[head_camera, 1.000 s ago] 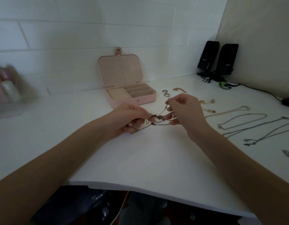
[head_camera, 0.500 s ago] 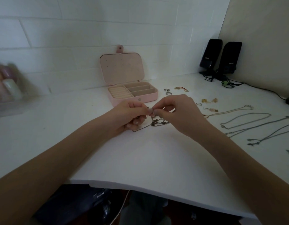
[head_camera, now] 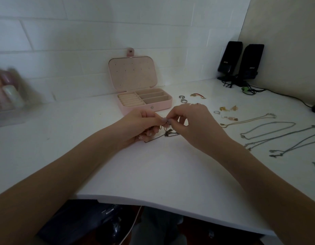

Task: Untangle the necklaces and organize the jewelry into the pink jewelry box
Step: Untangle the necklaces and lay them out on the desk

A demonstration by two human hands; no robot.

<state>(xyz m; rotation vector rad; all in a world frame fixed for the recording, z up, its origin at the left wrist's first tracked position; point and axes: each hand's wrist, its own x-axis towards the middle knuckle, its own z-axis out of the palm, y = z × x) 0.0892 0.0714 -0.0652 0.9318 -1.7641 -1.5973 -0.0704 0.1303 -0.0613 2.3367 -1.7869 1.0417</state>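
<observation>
Pinching the tangled chain (head_camera: 168, 132) in each grip, left hand (head_camera: 141, 123) and right hand (head_camera: 189, 123), you've filled nothing in the pink jewelry box (head_camera: 146, 101) yet.

Both forearms are bare, no sleeves showing; the left hand (head_camera: 141, 123) has pale decorated fingernails (details blurred).

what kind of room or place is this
Probably a home desk in a room corner: a white desktop against a white brick wall, two black desktop speakers, and an open pink jewelry box.
</observation>
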